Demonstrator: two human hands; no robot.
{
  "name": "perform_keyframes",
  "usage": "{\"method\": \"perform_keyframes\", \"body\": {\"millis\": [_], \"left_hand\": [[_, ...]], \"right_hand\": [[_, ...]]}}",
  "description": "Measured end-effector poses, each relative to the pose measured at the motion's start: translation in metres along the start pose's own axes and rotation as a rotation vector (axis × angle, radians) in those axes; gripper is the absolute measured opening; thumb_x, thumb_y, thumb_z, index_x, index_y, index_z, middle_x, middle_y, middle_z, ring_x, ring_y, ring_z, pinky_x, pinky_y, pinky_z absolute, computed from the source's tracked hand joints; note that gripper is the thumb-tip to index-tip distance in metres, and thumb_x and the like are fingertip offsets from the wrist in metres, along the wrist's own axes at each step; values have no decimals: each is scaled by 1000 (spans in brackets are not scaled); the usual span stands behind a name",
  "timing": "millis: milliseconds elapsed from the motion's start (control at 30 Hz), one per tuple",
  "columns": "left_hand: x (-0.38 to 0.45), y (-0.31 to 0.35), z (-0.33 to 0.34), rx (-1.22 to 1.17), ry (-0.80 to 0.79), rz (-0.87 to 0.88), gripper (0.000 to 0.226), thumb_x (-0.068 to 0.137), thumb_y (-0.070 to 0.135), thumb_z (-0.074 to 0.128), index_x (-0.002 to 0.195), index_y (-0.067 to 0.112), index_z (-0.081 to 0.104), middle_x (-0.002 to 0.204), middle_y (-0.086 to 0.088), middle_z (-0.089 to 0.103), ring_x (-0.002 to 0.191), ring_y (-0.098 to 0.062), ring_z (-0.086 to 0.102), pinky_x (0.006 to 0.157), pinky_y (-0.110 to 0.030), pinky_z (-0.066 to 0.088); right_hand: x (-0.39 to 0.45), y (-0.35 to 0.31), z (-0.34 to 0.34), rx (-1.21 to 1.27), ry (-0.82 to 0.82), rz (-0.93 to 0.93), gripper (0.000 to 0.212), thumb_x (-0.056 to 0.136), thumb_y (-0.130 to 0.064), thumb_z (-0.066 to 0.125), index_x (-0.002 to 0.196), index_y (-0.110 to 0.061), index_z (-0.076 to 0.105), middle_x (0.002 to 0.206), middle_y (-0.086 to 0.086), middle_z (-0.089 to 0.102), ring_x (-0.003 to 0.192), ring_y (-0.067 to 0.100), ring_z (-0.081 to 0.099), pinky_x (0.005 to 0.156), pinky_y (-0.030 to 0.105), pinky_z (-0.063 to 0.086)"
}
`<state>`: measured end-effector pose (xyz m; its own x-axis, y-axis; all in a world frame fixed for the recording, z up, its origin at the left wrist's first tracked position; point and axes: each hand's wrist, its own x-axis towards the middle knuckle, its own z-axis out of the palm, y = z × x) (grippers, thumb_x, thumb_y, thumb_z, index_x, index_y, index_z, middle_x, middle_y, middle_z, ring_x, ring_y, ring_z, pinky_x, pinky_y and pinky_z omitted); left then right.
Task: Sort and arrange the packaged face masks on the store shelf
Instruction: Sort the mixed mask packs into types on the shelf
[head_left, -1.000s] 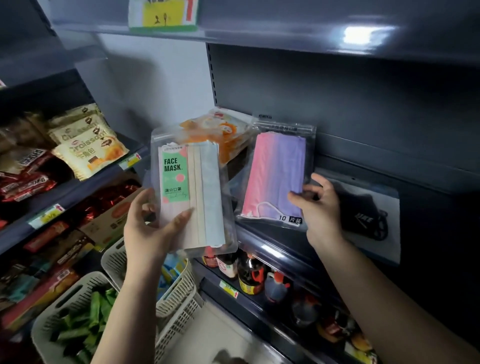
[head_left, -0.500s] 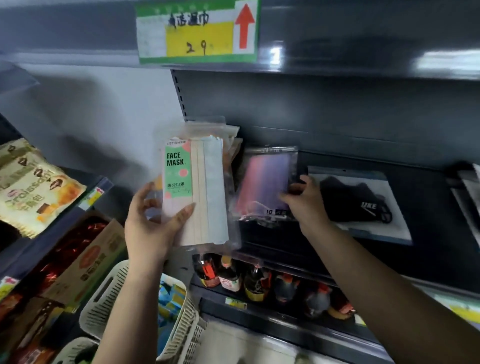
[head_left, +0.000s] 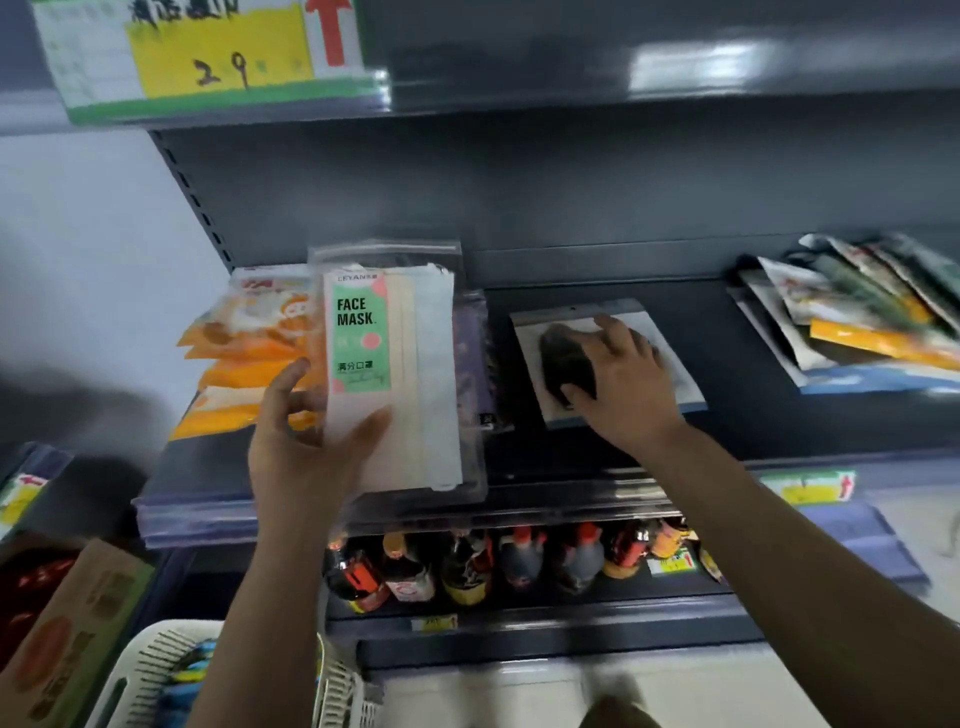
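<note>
My left hand (head_left: 306, 447) holds a clear pack with a green "FACE MASK" label (head_left: 395, 374) upright in front of the dark shelf (head_left: 727, 426). Behind it lies the pink-purple mask pack (head_left: 475, 358), mostly hidden, flat on the shelf. To the left is a pile of orange mask packs (head_left: 244, 353). My right hand (head_left: 618, 379) rests with spread fingers on a black mask pack (head_left: 561, 358) that lies flat on the shelf. Whether the fingers grip it I cannot tell.
A loose pile of assorted packs (head_left: 857, 322) lies at the shelf's right. A price tag (head_left: 208, 52) hangs on the shelf above. Sauce bottles (head_left: 467, 566) line the lower shelf. White baskets (head_left: 156, 675) and a brown carton (head_left: 67, 639) stand at lower left.
My right hand let go of the pink-purple pack, now lying on the shelf, and moved right onto the black mask pack. The view tilted up and right; the left hand kept its pack.
</note>
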<state>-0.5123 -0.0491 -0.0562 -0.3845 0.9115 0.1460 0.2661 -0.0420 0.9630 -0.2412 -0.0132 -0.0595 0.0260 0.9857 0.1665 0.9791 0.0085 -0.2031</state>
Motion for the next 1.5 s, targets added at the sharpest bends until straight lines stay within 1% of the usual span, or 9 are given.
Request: {"method": "perform_keyframes", "body": {"millis": [233,500,700,767,900,1000,1133,1300,1500], "left_hand": [[-11,10,34,-11,-34,-24,71,71,9,80,132,21,46,85,15,51,74,-7,56,69,-42,54],[-28,25,66,-12,32,-33,72,67,10,83,130,19,48,110,-6,58,96,-23,58,81,-46,54],[-41,40,92,-36,63,-86,73,68,15,83,132,21,47,109,0,56,95,-24,60,71,-46,57],[-43,45,107,-47,61,-96,72,68,17,83,131,21,47,109,-1,56,96,-25,60,69,-45,57],[-50,56,151,-66,-18,-106,58,68,15,82,117,24,52,99,6,59,91,-21,61,72,-40,56],[-57,60,195,-34,-116,-38,48,67,12,82,107,14,57,100,1,66,92,-20,64,75,-32,56],[-69,66,249,60,-255,60,44,73,13,77,106,25,50,104,-7,58,90,-21,57,74,-28,49],[-75,61,280,283,-405,75,63,76,24,72,132,21,43,115,3,42,104,-14,46,92,-30,43],[-86,48,285,990,-401,241,62,88,50,51,140,19,36,142,-4,41,131,-29,33,103,-41,29]], "right_hand": [[10,35,6,-97,-333,154,60,93,-54,38,145,-27,27,154,9,21,141,33,20,110,49,26],[10,5,12,-128,-351,-4,62,93,-55,36,146,-24,26,152,9,23,137,36,23,105,47,27],[4,26,-2,-147,-202,-130,62,95,-50,35,146,-16,24,151,7,27,134,31,30,103,45,31],[3,49,-12,54,-74,-135,49,98,-39,38,141,-17,35,143,5,40,127,25,41,100,37,35],[-8,93,-41,1008,1,158,24,96,-22,49,119,-21,56,110,-1,64,101,15,60,90,28,48],[-17,115,-53,1281,-116,232,43,91,-23,58,132,-21,45,107,-5,62,100,16,62,89,33,52],[-13,147,-55,876,-63,203,83,81,-17,71,148,-10,22,125,0,51,103,19,56,86,30,45],[-6,164,-51,482,4,78,71,81,-10,65,142,-7,29,147,14,30,135,31,30,105,29,29],[-12,164,-32,95,-204,-116,72,92,-40,51,149,-18,13,158,13,-12,146,31,-9,117,40,8]]}}
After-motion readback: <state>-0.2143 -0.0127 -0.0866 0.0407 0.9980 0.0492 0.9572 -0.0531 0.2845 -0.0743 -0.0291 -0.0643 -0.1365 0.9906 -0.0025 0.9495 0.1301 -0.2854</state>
